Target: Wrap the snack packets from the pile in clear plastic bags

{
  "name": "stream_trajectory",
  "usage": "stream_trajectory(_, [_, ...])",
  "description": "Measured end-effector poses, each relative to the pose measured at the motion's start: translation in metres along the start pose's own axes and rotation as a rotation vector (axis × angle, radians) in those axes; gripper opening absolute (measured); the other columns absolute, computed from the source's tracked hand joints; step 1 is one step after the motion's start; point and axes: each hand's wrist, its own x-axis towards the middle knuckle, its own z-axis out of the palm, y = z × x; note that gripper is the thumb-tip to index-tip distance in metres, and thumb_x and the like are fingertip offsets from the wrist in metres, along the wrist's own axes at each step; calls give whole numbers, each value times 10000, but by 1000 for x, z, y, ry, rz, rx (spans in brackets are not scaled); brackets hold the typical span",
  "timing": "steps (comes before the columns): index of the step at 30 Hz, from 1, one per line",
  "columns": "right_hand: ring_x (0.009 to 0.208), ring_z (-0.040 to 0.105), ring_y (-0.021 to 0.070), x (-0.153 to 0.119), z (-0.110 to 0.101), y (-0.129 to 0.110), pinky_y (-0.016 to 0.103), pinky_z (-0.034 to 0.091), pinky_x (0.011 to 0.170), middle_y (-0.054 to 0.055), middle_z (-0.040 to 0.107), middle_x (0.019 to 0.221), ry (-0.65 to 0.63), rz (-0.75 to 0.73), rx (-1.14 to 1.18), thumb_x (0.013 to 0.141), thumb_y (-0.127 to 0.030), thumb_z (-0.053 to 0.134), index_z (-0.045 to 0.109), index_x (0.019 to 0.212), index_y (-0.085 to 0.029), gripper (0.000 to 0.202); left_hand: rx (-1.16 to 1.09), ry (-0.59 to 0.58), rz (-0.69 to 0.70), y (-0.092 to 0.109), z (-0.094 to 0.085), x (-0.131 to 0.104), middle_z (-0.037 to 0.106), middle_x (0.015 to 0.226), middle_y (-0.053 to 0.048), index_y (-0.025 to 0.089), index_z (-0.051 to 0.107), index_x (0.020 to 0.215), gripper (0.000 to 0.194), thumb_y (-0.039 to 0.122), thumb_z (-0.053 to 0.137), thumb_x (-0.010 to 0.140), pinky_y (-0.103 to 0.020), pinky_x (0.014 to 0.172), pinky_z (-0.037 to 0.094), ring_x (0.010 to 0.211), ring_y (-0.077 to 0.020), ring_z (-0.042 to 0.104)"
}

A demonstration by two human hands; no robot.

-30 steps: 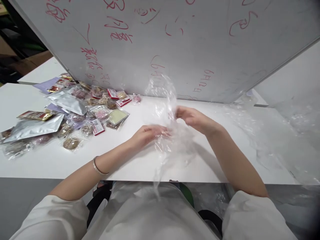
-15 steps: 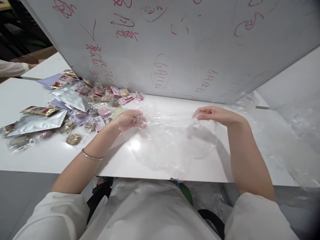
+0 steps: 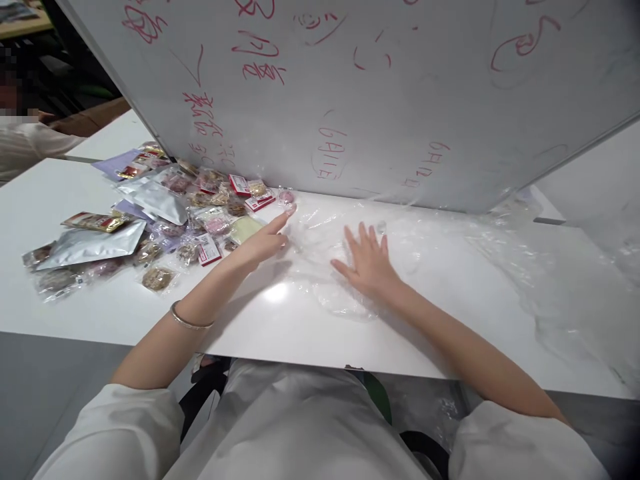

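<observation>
A clear plastic bag [image 3: 340, 297] lies crumpled on the white table, its edges hard to make out. My right hand [image 3: 369, 263] is spread over it with the fingers apart, palm down. At the bag's left side is my left hand [image 3: 265, 245], its index finger stretched out and its thumb apart from it; the other fingers are partly hidden. Just beyond that fingertip sits a small pink wrapped piece [image 3: 287, 197]. A pale green packet [image 3: 245, 230] lies beside my left hand.
Several wrapped snacks [image 3: 157, 279], silver pouches [image 3: 95, 245] and red-and-white labelled packets [image 3: 209, 249] are heaped on the left. A whiteboard [image 3: 280, 120] with red writing stands behind. More clear plastic [image 3: 565, 287] covers the table's right side. Another person's sleeve [image 3: 35, 147] shows far left.
The bag was stretched between both hands; now it lies lower and flatter on the table. My right hand has let go, moved left and spread out. My left index finger has straightened.
</observation>
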Motion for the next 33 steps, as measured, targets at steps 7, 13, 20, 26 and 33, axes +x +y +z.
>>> stream_trajectory(7, [1510, -81, 427, 3, 29, -2, 663, 12, 1181, 134, -5, 1678, -116, -87, 16, 907, -782, 231, 167, 1610, -247, 886, 775, 354, 62, 20, -45, -25, 644, 1259, -144, 160, 699, 1129, 438, 144, 365, 845, -477, 1032, 443, 1201, -326, 575])
stream_trajectory(13, [1510, -42, 445, 1, 28, -1, 688, 45, 1174, 120, 21, 1678, -97, -106, 29, 914, -768, 254, 196, 1605, -251, 865, 1178, 58, -173, 11, -45, -26, 594, 1230, -236, 123, 631, 1194, 447, 358, 637, 813, -512, 956, 445, 1225, -449, 492])
stream_trajectory(20, [1514, -32, 431, -12, 26, -5, 669, 42, 1185, 122, 50, 1678, -122, -120, 36, 935, -738, 244, 209, 1604, -244, 832, 1128, 188, -120, 3, -35, -17, 681, 1000, -225, 148, 675, 839, 164, 278, 576, 829, -518, 884, 441, 1150, -462, 525])
stream_trajectory(26, [1515, -37, 425, -13, 25, -6, 652, 34, 1193, 136, 38, 1675, -133, -114, 22, 942, -724, 270, 207, 1604, -237, 825, 1059, 353, -111, 4, -37, -12, 704, 806, -170, 175, 643, 661, 289, 255, 480, 886, -482, 934, 394, 1004, -367, 644])
stream_trajectory(33, [1519, 152, 368, -13, 17, -3, 642, 1, 1208, 151, 354, 1587, 149, -242, 64, 971, -664, 281, 424, 1503, -194, 724, 847, 803, 65, 28, -39, -34, 717, 916, -119, 201, 680, 1055, 404, 365, 313, 1016, -429, 928, 408, 999, -285, 648])
